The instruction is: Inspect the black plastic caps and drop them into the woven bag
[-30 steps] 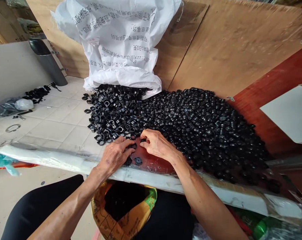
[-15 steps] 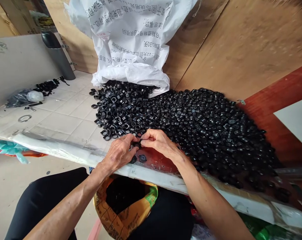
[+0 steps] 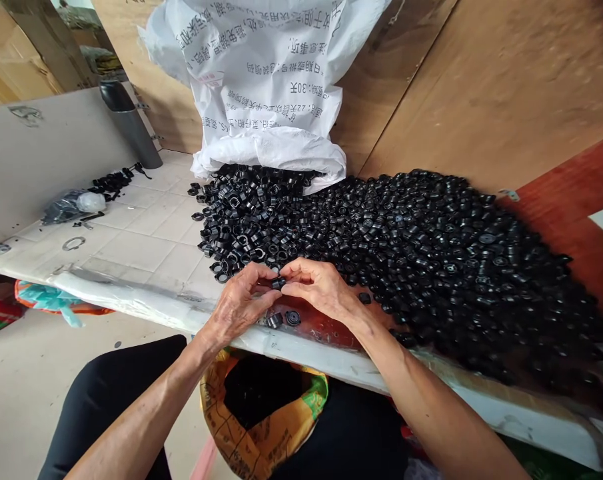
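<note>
Between my fingertips is a small black plastic part (image 3: 278,283), held just above the table near its front edge. My left hand (image 3: 241,299) pinches it from the left, with thumb and forefinger closed on it. From the right, the fingers of my right hand (image 3: 317,285) close on the same part. Two loose pieces lie just below the hands: a black ring-shaped piece (image 3: 274,321) and a round black cap (image 3: 293,318). Behind them spreads a large pile of black caps (image 3: 406,233), with black plastic rings (image 3: 241,220) heaped at its left.
A white woven sack (image 3: 266,87) leans at the back, its mouth over the rings. At the left stand a dark grey flask (image 3: 131,127), a plastic bag (image 3: 64,207) and a metal ring (image 3: 74,244). An open orange sack (image 3: 221,420) hangs below the padded table edge (image 3: 151,307).
The view has shifted, so the scene sits slightly further right. My hands have turned a little and the held part shows more clearly between the fingertips.
</note>
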Available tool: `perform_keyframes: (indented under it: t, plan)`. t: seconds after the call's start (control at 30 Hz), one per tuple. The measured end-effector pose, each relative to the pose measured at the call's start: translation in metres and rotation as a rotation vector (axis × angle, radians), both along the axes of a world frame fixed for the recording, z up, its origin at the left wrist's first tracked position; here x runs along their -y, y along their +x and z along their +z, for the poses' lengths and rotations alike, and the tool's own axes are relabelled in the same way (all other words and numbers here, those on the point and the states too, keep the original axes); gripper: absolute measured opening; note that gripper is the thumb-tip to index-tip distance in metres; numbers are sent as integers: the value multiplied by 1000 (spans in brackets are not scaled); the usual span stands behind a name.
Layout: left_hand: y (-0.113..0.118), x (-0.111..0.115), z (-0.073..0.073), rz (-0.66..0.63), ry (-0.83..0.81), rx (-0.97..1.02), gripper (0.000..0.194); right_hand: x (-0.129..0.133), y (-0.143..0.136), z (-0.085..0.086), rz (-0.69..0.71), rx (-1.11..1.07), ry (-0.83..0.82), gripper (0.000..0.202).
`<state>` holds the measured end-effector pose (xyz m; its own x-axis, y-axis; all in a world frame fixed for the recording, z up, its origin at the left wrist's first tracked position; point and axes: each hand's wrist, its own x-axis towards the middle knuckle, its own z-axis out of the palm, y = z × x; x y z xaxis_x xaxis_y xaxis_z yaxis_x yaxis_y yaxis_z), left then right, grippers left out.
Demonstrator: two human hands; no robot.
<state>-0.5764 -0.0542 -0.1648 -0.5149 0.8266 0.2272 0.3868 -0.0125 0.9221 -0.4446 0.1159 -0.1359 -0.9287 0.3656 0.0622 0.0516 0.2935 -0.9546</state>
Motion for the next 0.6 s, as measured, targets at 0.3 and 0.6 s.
perform_keyframes:
  t: [0.3, 0.6]
  plan:
    - [2, 4, 5, -28, 96, -152, 15, -2, 4, -11, 21, 82, 234, 35]
    - [2, 4, 1, 3, 102, -67, 18, 6, 4, -8, -8, -154, 387, 14]
